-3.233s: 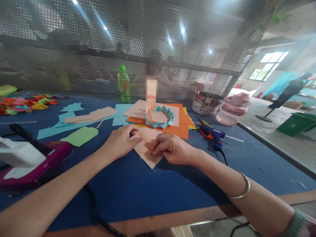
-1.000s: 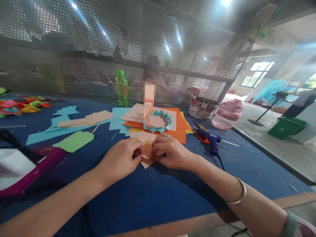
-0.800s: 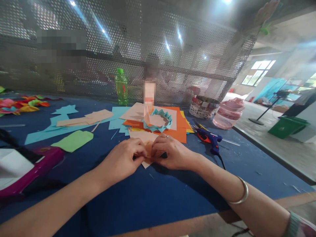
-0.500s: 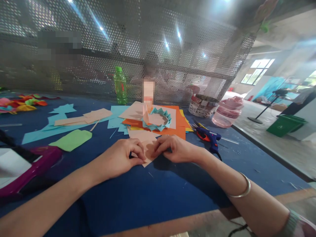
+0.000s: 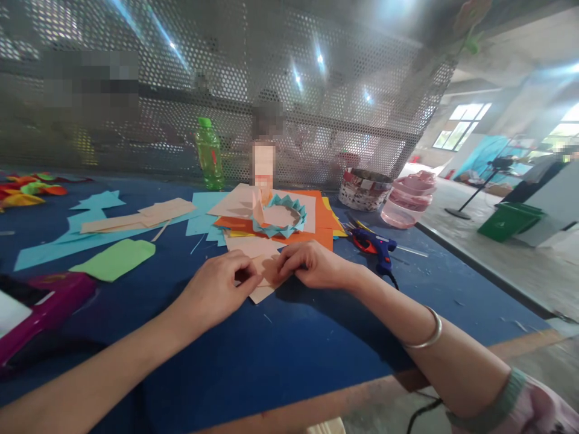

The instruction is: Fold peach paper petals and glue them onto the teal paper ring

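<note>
A small peach paper piece (image 5: 263, 292) with a crease lies on the blue table in front of me. My left hand (image 5: 225, 278) pinches its left edge between thumb and fingers. At the opposite edge, the closed fingers of my right hand (image 5: 312, 265) grip the same paper. Just beyond, a ring of folded blue paper points (image 5: 271, 230) rests on a stack of orange paper (image 5: 323, 238) and peach sheets. An upright peach piece stands at the ring's left side, partly blurred out.
A blue glue gun (image 5: 382, 248) lies to the right, near a pink water jug (image 5: 409, 202) and a woven basket (image 5: 364, 191). A green bottle (image 5: 210, 157) stands at the back. Green paper (image 5: 115, 260), blue scraps and a purple tool (image 5: 49, 313) are at left.
The view has swung slightly, so everything sits a little further left. My left fingers have shifted slightly on the paper's edge; both hands stay on it.
</note>
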Action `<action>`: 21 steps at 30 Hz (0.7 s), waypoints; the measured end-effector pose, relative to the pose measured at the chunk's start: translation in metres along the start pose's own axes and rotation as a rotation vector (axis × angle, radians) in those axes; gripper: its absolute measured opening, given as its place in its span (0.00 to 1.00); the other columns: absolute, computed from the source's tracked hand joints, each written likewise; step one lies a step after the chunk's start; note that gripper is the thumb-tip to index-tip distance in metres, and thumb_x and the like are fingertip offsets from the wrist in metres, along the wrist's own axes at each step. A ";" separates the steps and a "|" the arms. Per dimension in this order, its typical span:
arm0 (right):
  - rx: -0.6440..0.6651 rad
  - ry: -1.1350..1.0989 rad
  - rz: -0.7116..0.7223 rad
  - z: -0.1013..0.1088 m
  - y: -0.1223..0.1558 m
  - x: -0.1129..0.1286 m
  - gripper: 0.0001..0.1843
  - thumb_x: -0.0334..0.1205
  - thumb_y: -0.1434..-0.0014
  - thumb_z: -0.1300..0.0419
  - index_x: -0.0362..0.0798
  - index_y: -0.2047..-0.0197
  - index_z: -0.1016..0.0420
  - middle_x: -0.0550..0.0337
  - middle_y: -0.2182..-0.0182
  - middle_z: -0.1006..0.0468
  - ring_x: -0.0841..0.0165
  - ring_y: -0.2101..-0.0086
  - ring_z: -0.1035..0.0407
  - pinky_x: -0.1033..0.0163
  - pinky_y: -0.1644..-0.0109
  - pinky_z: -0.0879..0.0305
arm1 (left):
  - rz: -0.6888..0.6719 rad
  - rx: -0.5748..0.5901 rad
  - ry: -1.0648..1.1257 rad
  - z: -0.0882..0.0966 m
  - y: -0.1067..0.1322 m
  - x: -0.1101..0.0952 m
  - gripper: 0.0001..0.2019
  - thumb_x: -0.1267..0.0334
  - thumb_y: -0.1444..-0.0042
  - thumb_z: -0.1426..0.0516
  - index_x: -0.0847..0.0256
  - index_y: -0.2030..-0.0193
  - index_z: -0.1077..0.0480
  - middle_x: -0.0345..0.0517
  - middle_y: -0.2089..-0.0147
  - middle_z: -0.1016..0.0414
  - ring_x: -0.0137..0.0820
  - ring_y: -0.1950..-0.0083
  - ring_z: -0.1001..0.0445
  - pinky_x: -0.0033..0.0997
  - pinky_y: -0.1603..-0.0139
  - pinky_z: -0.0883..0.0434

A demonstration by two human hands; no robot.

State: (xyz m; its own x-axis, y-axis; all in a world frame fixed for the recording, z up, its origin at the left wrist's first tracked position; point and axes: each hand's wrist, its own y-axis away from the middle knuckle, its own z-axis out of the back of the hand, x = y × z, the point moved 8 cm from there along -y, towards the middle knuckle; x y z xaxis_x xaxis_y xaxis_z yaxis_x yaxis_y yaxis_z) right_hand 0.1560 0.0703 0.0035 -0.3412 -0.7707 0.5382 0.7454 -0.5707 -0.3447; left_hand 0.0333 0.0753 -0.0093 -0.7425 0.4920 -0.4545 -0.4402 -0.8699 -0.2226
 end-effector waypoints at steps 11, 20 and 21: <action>0.026 0.015 0.010 -0.001 0.001 0.002 0.23 0.16 0.59 0.52 0.43 0.70 0.19 0.56 0.66 0.21 0.71 0.65 0.28 0.67 0.58 0.33 | 0.040 0.003 -0.029 -0.002 -0.002 0.002 0.09 0.61 0.48 0.46 0.60 0.76 0.33 0.41 0.71 0.28 0.31 0.70 0.30 0.31 0.67 0.38; 0.041 0.034 0.025 -0.002 0.001 0.006 0.24 0.17 0.59 0.52 0.45 0.70 0.19 0.60 0.67 0.22 0.72 0.66 0.29 0.68 0.58 0.34 | 0.042 0.012 -0.039 -0.002 -0.003 0.003 0.08 0.62 0.49 0.46 0.59 0.76 0.33 0.41 0.71 0.28 0.31 0.69 0.30 0.31 0.67 0.37; 0.042 0.033 0.026 -0.002 0.001 0.007 0.23 0.17 0.59 0.52 0.45 0.71 0.19 0.59 0.67 0.22 0.72 0.66 0.29 0.68 0.58 0.34 | 0.050 0.012 -0.046 -0.002 -0.003 0.004 0.08 0.62 0.49 0.46 0.59 0.76 0.34 0.41 0.71 0.28 0.31 0.69 0.30 0.31 0.67 0.37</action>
State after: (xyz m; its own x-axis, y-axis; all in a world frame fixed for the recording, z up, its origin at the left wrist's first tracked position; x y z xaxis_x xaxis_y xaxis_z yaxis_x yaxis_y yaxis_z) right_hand 0.1530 0.0637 0.0051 -0.3393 -0.7945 0.5037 0.7774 -0.5383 -0.3255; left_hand 0.0333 0.0799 -0.0122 -0.7858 0.4495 -0.4249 -0.4081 -0.8930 -0.1900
